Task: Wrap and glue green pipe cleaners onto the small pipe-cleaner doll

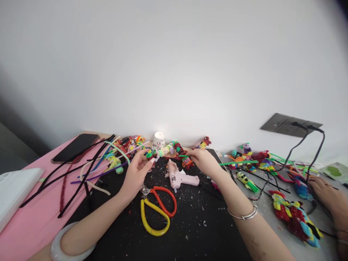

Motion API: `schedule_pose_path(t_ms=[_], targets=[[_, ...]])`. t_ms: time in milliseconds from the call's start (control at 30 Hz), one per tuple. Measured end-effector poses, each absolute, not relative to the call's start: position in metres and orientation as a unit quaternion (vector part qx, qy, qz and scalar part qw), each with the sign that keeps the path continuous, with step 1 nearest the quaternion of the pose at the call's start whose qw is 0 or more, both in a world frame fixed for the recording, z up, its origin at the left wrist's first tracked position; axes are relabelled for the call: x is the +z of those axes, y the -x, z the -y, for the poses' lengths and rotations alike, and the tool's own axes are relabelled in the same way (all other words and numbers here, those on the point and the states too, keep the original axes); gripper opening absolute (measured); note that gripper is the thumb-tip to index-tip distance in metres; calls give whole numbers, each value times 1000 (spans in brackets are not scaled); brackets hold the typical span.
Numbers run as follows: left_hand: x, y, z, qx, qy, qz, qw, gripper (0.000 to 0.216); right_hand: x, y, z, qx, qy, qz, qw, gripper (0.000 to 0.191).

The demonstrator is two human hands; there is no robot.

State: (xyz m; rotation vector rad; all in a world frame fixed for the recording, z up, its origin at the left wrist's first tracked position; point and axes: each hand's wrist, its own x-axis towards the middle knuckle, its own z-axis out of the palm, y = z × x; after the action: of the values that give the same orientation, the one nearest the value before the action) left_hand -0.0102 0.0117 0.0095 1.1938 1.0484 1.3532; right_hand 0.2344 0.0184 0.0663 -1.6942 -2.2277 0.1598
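My left hand (137, 172) is closed in a pinch at the near end of a pale yellow and lavender pipe-cleaner doll (164, 150). My right hand (205, 161) pinches a green pipe cleaner (236, 163); its short tip pokes out left of the fingers and its long end trails right beneath the wrist. Between the hands, a pale pink hot glue gun (183, 179) lies on the black mat (201, 224), its nozzle crusted with glue. Scissors (157, 210) with one red and one yellow handle rest nearer me, blades partly hidden by my left hand.
A paper cup (159, 139) stands against the wall. Left are a phone (74, 148), loose black pipe cleaners (78, 166) and a white box (19, 192). Finished dolls (295, 219) and plugged-in cables (317, 159) lie right, beside another person's hand (326, 194).
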Motion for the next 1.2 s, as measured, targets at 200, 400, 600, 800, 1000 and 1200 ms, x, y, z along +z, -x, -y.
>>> schedule_pose_path(t_ms=[200,400,600,800,1000,1200], targets=[[11,10,-8,522,-525,-442,507,47,43,-217,-2,-59,652,726,211,22],[8,11,-8,503,-550,-437,504,40,28,-209,39,-1,592,767,248,35],[8,8,-6,483,-549,-411,544,34,8,-204,55,20,632,750,193,48],[7,7,-8,470,-555,-405,554,33,-2,-208,47,50,624,750,214,41],[4,7,-9,448,-546,-394,587,36,0,-215,47,205,580,702,360,23],[7,4,-3,402,-536,-360,649,36,6,-212,53,285,561,664,404,6]])
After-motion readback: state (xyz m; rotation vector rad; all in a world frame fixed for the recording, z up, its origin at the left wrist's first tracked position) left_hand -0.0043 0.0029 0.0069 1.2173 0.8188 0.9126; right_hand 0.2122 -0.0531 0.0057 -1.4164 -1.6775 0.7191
